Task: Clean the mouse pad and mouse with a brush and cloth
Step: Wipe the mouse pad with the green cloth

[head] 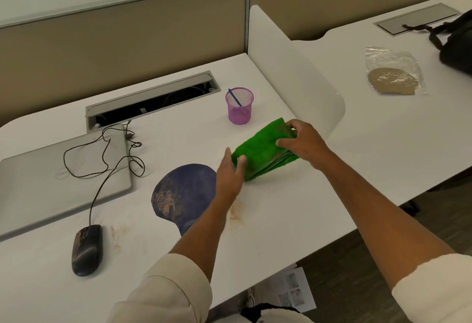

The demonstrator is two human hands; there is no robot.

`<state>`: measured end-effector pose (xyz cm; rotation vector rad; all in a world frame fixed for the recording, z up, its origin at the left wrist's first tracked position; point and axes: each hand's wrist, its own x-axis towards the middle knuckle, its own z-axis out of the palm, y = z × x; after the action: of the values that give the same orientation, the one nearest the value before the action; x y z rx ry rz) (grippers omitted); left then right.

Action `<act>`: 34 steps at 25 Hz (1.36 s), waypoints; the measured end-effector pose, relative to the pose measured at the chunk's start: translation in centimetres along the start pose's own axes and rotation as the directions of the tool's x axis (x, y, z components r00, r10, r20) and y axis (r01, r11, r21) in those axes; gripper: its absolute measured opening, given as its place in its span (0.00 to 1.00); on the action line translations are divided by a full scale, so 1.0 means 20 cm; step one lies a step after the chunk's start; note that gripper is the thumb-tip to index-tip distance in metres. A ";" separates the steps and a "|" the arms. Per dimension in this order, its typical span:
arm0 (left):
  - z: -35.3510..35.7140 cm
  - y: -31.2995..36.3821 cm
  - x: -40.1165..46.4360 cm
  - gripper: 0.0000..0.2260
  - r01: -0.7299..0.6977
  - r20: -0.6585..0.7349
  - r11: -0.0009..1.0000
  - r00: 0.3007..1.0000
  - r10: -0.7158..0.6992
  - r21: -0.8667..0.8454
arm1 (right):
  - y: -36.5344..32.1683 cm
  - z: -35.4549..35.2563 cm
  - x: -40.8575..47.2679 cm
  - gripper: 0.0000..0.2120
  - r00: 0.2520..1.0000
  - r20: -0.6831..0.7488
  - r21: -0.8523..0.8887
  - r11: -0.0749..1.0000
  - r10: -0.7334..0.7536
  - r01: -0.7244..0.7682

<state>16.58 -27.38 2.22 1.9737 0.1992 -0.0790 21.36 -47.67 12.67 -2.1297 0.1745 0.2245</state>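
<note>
A folded green cloth lies on the white desk, right of centre. My right hand grips its far right end, fingers curled over the top. My left hand holds its near left corner with the thumb on the cloth. A dark blue mouse pad smeared with brown dirt lies just left of my left hand; my forearm covers its right edge. A black wired mouse, also dirty, sits at the front left. A blue-handled brush stands in a pink mesh cup behind the cloth.
A closed grey laptop lies at the left with the mouse cable looped over it. An open cable tray is at the back. Brown dirt marks spot the desk. A white divider separates the neighbouring desk, where a plastic bag of brown powder lies.
</note>
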 end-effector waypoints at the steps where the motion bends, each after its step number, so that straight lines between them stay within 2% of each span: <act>1: -0.02 0.00 0.00 0.22 0.016 -0.030 0.994 0.999 -0.019 -0.111 | -0.05 -0.01 -0.02 0.16 0.999 0.031 0.033 0.999 -0.016 0.015; 3: -0.06 0.02 0.01 0.21 0.080 -0.019 0.936 0.996 -0.092 -0.344 | -0.14 -0.04 -0.05 0.16 0.996 0.086 0.149 0.989 -0.032 0.019; 5: -0.10 0.06 0.00 0.20 0.260 0.137 0.743 0.965 -0.224 -0.617 | -0.19 -0.05 -0.08 0.15 0.989 0.147 0.301 0.953 -0.021 -0.024; 7: -0.13 0.09 -0.02 0.21 0.392 0.279 0.571 0.919 -0.279 -0.721 | -0.21 -0.05 -0.09 0.15 0.981 0.193 0.377 0.923 0.003 -0.077; 9: -0.17 0.10 -0.03 0.21 0.422 0.306 0.527 0.905 -0.296 -0.738 | -0.21 -0.03 -0.09 0.15 0.980 0.195 0.367 0.924 0.038 -0.109; 12: -0.26 0.05 -0.04 0.21 0.372 0.213 0.585 0.922 -0.325 -0.720 | -0.19 0.07 -0.09 0.14 0.999 0.022 0.139 0.989 0.046 -0.049; 15: -0.34 -0.01 -0.07 0.16 0.299 0.075 0.705 0.941 -0.330 -0.643 | -0.22 0.24 -0.16 0.15 0.985 -0.145 -0.176 0.982 -0.093 0.067; 20: -0.49 -0.10 -0.16 0.13 0.165 -0.140 0.880 0.958 -0.250 -0.445 | -0.35 0.62 -0.30 0.15 0.947 -0.178 -0.327 0.924 -0.267 0.199; 25: -0.66 -0.11 -0.27 0.11 0.089 -0.299 0.963 0.940 -0.166 -0.254 | -0.45 0.95 -0.39 0.15 0.927 -0.135 -0.364 0.887 -0.350 0.282; 28: -0.77 -0.15 -0.34 0.11 0.073 -0.332 0.964 0.930 -0.158 -0.255 | -0.49 1.10 -0.43 0.16 0.922 -0.080 -0.361 0.873 -0.379 0.328; 30: -0.85 -0.17 -0.38 0.11 0.083 -0.317 0.948 0.930 -0.185 -0.308 | -0.51 1.18 -0.45 0.20 0.923 -0.025 -0.279 0.889 -0.384 0.363; 32: -0.91 -0.20 -0.43 0.10 0.087 -0.276 0.933 0.942 -0.192 -0.350 | -0.51 1.24 -0.48 0.27 0.921 0.106 -0.127 0.914 -0.375 0.386; 34: -0.97 -0.21 -0.49 0.09 0.061 -0.211 0.924 0.966 -0.149 -0.377 | -0.51 1.27 -0.51 0.34 0.906 0.210 -0.051 0.921 -0.368 0.386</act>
<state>5.58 -9.06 7.58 1.5919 0.4447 0.1180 11.27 -20.41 9.85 -2.1677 -0.3712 0.2147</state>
